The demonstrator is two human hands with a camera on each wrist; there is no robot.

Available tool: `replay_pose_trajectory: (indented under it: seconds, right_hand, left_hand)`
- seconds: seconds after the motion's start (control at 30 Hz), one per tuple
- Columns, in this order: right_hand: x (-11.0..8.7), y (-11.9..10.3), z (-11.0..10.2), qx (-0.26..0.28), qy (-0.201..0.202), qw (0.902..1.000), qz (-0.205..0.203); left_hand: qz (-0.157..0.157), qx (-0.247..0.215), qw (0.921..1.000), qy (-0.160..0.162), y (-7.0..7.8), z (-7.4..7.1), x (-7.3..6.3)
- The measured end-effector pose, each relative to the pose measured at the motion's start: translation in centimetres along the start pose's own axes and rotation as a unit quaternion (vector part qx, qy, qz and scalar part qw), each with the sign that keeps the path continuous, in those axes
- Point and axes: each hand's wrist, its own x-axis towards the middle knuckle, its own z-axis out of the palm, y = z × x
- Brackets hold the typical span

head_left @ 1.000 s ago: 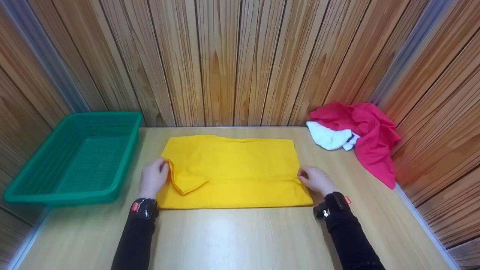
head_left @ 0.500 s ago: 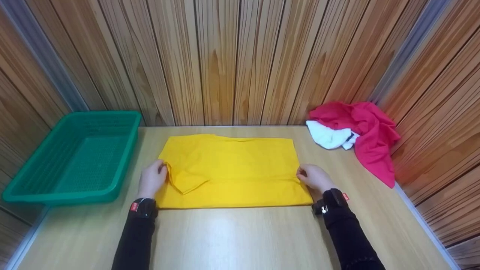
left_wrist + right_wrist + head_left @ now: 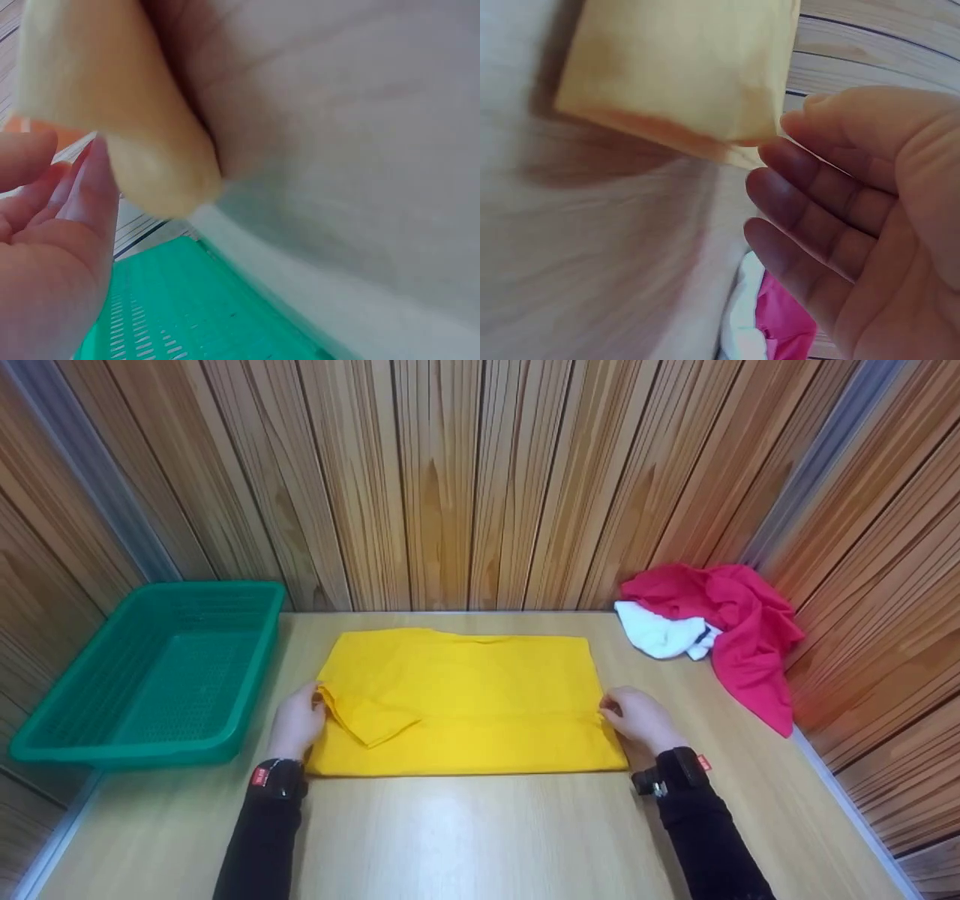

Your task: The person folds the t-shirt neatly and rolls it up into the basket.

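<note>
A yellow T-shirt [image 3: 480,682] lies folded flat in a wide rectangle on the table, a sleeve-like flap [image 3: 375,720] showing on its left part. At its left edge, my left hand [image 3: 297,721] pinches the flap's outer end. The left wrist view shows a yellow fold [image 3: 157,165] hanging beside the fingers. On the opposite side, my right hand [image 3: 637,718] pinches the shirt's right edge between thumb and forefinger. The right wrist view shows that grip, with the shirt [image 3: 682,67] slightly raised and the other fingers loosely bent.
To the left stands a green plastic basket [image 3: 244,701]. A crumpled red cloth [image 3: 750,622] and a white cloth [image 3: 660,634] lie together at the back right. Wood-panelled walls [image 3: 480,487] enclose the table [image 3: 465,832] at the back and sides.
My left hand has moved slightly left, drawing the flap's end outward to the shirt's left edge. The right hand stays almost where it was.
</note>
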Motion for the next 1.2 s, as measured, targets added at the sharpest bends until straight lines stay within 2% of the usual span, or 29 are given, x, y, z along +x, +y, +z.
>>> replay_pose_trajectory:
  seconds: [0.2, 0.43, 0.57, 0.67, 0.83, 0.97, 1.1, 1.2]
  right_hand:
    - [-1.4, -1.3, -0.3, -0.001, 0.012, 0.9992, -0.038]
    - [-3.6, -2.5, -0.1, -0.030, 0.004, 0.9967, -0.075]
    - [-4.4, -2.6, 0.2, -0.051, 0.001, 0.9949, -0.087]
    - [-4.9, -2.5, 0.6, -0.057, 0.003, 0.9937, -0.097]
    - [-5.5, -2.2, 1.3, -0.061, 0.019, 0.9911, -0.116]
    - [-5.5, -2.2, 1.5, -0.054, 0.019, 0.9916, -0.116]
    - [-5.4, -2.3, 1.5, -0.049, 0.006, 0.9935, -0.102]
    - [-5.3, -2.4, 1.5, -0.048, -0.001, 0.9946, -0.091]
  left_hand:
    - [-0.018, 0.020, 0.9994, -0.020, 0.4, -0.6, -0.3]
    - [0.018, 0.069, 0.9974, -0.002, 1.1, -0.8, -1.9]
    - [0.041, 0.076, 0.9963, 0.004, 1.9, -0.5, -2.5]
    - [0.077, 0.082, 0.9936, -0.011, 2.5, 0.0, -3.0]
    - [0.135, 0.111, 0.9834, -0.048, 3.7, 1.8, -3.5]
    - [0.150, 0.134, 0.9772, -0.069, 4.3, 3.1, -3.7]
    - [0.164, 0.159, 0.9712, -0.067, 4.4, 3.9, -3.9]
    - [0.180, 0.179, 0.9660, -0.050, 4.5, 4.3, -3.8]
